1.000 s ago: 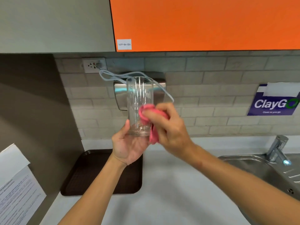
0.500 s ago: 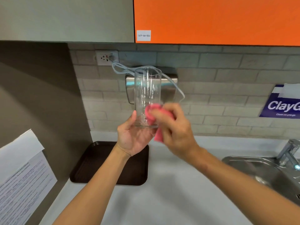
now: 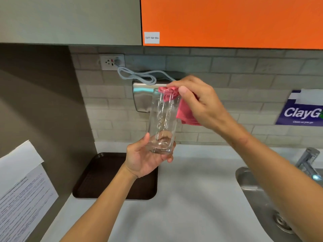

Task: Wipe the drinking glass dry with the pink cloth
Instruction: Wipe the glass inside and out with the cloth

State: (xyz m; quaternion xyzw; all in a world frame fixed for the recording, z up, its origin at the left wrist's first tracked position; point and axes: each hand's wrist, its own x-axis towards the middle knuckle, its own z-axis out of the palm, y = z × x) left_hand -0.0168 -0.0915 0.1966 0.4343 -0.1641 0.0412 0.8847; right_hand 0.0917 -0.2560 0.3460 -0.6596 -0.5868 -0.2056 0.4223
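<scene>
A tall clear drinking glass (image 3: 163, 123) is held upright above the counter. My left hand (image 3: 145, 159) cups its thick base from below, thumb on the left side and fingers on the right. My right hand (image 3: 197, 100) pinches the pink cloth (image 3: 183, 110) at the glass's rim. Part of the cloth is tucked over the rim and shows inside the top of the glass. The remainder hangs down outside on the right, under my palm.
A dark brown tray (image 3: 97, 180) lies on the white counter (image 3: 183, 206) below the glass. A steel sink (image 3: 258, 194) with a tap (image 3: 307, 159) is at right. On the tiled wall hang a steel dispenser (image 3: 141, 95) and a looped grey cable (image 3: 138, 75). Papers (image 3: 22, 189) are at left.
My right hand has moved the pink cloth up from the lower side of the glass to its rim. My left hand keeps hold of the base.
</scene>
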